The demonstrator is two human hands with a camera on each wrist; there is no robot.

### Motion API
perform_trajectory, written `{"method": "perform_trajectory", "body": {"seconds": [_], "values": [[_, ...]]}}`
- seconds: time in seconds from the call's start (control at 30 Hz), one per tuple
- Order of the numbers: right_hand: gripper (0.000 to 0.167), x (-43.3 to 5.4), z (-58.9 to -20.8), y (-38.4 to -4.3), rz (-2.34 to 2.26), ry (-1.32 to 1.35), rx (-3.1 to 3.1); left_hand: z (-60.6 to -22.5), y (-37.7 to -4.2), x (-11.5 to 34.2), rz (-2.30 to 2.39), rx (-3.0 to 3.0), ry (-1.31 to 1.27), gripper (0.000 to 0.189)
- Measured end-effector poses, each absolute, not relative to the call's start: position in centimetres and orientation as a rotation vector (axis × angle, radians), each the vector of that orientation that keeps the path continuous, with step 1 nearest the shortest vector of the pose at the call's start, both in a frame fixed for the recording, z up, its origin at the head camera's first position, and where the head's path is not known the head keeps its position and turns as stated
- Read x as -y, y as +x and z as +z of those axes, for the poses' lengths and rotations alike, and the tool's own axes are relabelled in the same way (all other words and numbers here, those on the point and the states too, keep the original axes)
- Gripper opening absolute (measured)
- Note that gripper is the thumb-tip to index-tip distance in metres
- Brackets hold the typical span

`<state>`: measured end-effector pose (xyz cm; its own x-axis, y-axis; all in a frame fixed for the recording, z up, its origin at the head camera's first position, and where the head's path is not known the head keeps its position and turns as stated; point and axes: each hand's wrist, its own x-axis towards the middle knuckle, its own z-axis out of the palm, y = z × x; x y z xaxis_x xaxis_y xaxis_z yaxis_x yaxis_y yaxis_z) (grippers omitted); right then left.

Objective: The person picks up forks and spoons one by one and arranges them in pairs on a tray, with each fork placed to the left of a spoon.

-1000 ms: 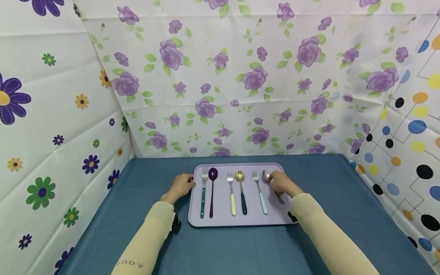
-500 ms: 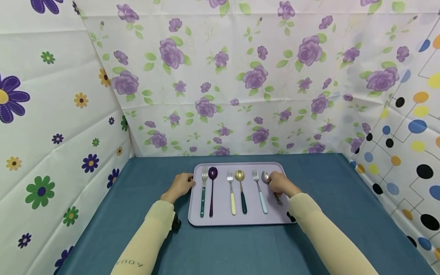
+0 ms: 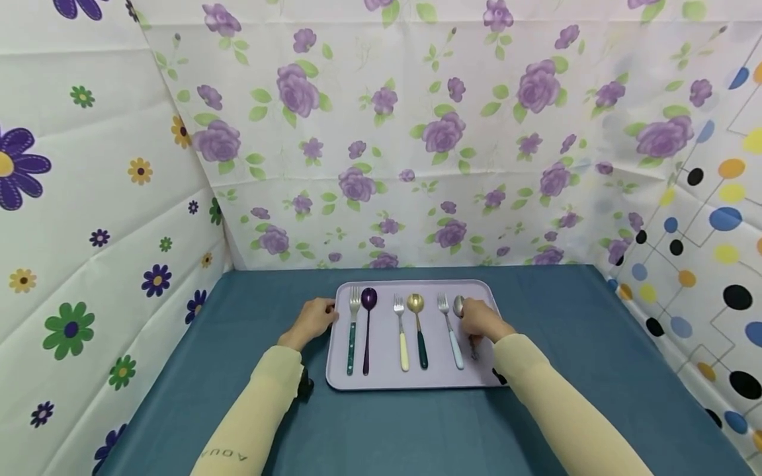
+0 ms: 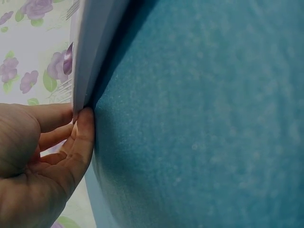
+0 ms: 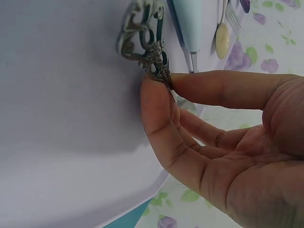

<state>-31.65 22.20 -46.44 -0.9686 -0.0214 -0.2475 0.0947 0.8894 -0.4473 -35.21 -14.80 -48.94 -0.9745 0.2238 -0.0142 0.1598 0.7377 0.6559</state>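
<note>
A pale lilac tray lies on the table with a row of cutlery on it. My left hand pinches its left rim between thumb and fingers, clear in the left wrist view. Near the tray's right end, my right hand pinches a silver spoon with an ornate openwork handle. Thumb and forefinger grip that handle; the hand covers the spoon's middle in the head view. Just left of it lies a fork with a light blue handle.
Farther left on the tray are a gold spoon with a dark green handle, a yellow-handled fork, a purple spoon and a green-handled fork. A blue-green cloth covers the table; patterned sheets surround it.
My right hand has shifted slightly left. The silver spoon's handle end has swung left, so it lies less slanted. My left hand has stayed at the tray's rim.
</note>
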Motion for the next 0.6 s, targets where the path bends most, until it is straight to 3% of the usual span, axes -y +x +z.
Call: {"method": "perform_trajectory", "body": {"seconds": [0.13, 0.33, 0.6], "values": [[0.010, -21.97, -46.48, -31.76, -0.668, 0.069, -2.807, -49.02, -35.36, 14.90, 1.055, -2.840, 0.297, 0.022], [0.007, -21.75, -46.59, -31.57, -0.652, 0.064, -2.791, -49.19, -35.37, 14.95, 1.038, -2.852, 0.309, 0.015], [0.016, -21.62, -46.66, -31.62, -0.660, 0.060, -2.796, -49.11, -35.44, 14.89, 1.031, -2.865, 0.326, 0.014]]}}
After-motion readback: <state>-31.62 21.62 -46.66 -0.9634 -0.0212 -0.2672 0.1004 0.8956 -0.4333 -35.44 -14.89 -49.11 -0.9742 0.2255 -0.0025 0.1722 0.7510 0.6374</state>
